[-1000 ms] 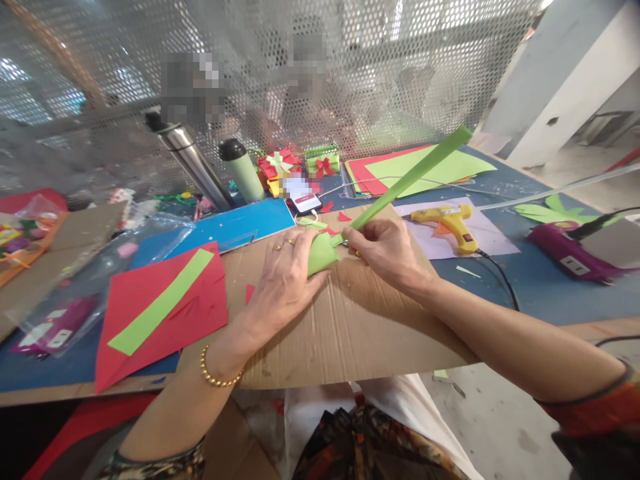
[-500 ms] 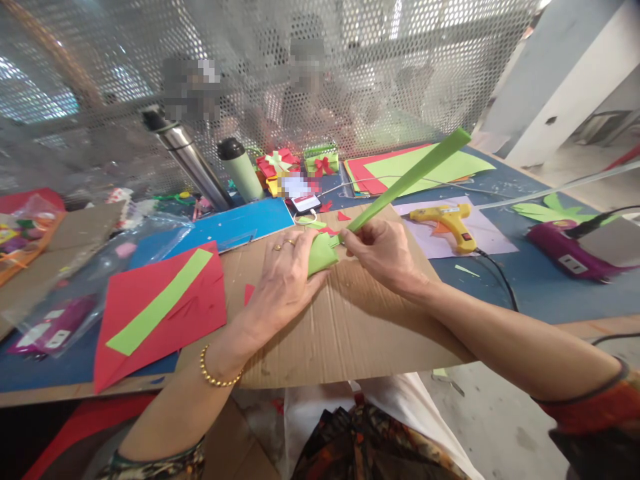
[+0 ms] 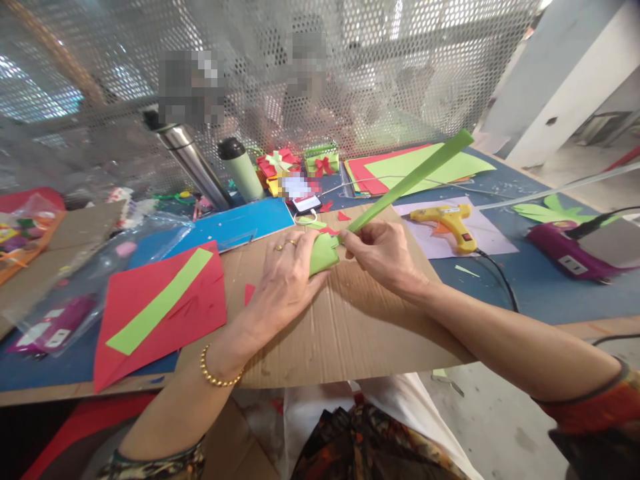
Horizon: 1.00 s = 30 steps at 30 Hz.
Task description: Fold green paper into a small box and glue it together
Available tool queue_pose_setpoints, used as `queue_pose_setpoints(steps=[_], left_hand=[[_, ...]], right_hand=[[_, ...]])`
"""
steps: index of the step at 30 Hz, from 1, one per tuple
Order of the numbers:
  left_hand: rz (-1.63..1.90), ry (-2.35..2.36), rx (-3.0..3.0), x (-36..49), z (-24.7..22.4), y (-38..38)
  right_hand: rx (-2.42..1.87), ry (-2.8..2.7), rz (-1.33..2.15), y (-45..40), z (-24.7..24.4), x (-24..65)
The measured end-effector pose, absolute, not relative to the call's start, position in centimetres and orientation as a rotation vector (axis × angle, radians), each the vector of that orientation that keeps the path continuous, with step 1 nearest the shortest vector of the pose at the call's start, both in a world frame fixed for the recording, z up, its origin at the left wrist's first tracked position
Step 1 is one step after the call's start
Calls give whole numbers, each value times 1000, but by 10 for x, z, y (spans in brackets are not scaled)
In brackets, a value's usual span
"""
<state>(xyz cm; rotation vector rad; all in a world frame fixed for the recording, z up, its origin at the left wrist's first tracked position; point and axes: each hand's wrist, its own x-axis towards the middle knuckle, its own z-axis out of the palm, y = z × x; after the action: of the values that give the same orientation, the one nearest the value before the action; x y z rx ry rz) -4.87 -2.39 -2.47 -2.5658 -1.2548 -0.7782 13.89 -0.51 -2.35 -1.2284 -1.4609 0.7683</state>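
My left hand (image 3: 287, 280), with rings and a gold bead bracelet, grips a folded green paper piece (image 3: 324, 253) over the cardboard sheet (image 3: 320, 340). My right hand (image 3: 383, 257) pinches a long green paper strip (image 3: 410, 183) close to its lower end, beside the folded piece. The strip slants up to the right, its far end raised. Small red scraps (image 3: 343, 216) lie just beyond my hands. Whether strip and folded piece are joined is hard to tell.
Red paper (image 3: 200, 300) bearing a green strip lies left, near a blue board (image 3: 215, 223). A phone (image 3: 305, 202), a green bottle (image 3: 243, 170) and a steel flask (image 3: 193, 163) stand or lie behind. A yellow glue gun (image 3: 447, 223) is right, a purple power strip (image 3: 570, 247) farther right.
The green strip has shifted very slightly to the right at its raised end. Both hands remain in nearly the same place, with their grips kept.
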Motion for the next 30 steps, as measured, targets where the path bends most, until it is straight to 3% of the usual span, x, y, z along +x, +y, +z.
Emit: queue_pose_setpoints(steps=[30], left_hand=[[-778, -1143, -2594, -47, -28, -24]], right_hand=[[-1270, -1370, 821, -6, -23, 136]])
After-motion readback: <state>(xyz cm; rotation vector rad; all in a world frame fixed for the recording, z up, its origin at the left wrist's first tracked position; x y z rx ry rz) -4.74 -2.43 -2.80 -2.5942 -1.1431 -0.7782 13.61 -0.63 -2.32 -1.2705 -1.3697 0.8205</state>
